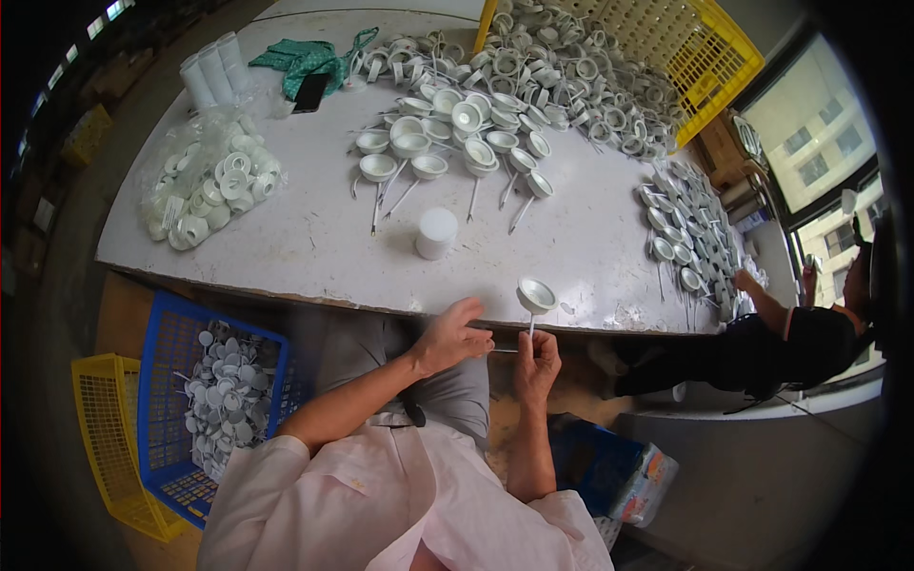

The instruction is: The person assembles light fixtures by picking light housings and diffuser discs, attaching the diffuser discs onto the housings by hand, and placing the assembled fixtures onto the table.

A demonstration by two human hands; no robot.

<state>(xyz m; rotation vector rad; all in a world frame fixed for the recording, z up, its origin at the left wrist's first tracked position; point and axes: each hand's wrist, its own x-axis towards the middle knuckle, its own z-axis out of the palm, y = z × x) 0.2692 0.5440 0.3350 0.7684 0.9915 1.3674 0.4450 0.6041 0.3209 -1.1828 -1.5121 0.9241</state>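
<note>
At table edge, hands (455, 335) (535, 362) holding white cup part (536, 296), blue crate (162, 400) of parts

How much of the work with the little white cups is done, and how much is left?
Done, it seems: a blue crate already holds many white pieces. In hand: the right hand holds one white cup by its wire, and the left hand pinches that wire. Left: a big pile of cups waits on the table.
</note>
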